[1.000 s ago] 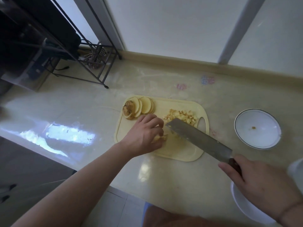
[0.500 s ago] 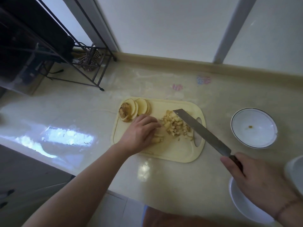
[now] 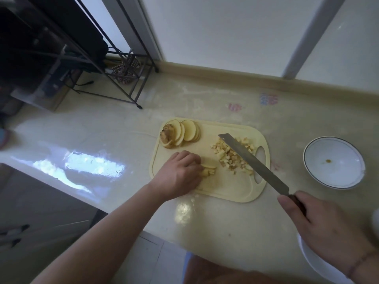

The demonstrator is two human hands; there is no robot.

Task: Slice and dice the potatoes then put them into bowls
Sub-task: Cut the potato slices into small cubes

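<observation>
Now the left hand [image 3: 178, 175] is curling over potato strips [image 3: 208, 170] at the cutting board [image 3: 229, 187] centre, while the right hand [image 3: 326, 228] is gripping the knife [image 3: 252, 162] over the diced pile [image 3: 231, 156].

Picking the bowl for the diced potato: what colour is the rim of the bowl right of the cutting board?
White bowl with a thin dark rim line, clearest in the head view.

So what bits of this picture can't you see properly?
- Potato strips, head view: mostly covered by the left hand.
- Knife handle: wrapped by the right hand.
- Near bowl: cut off by the frame's corner and hidden under that wrist.
- Speck in the far bowl: too small to identify.
- Dice behind the blade: hidden.
</observation>
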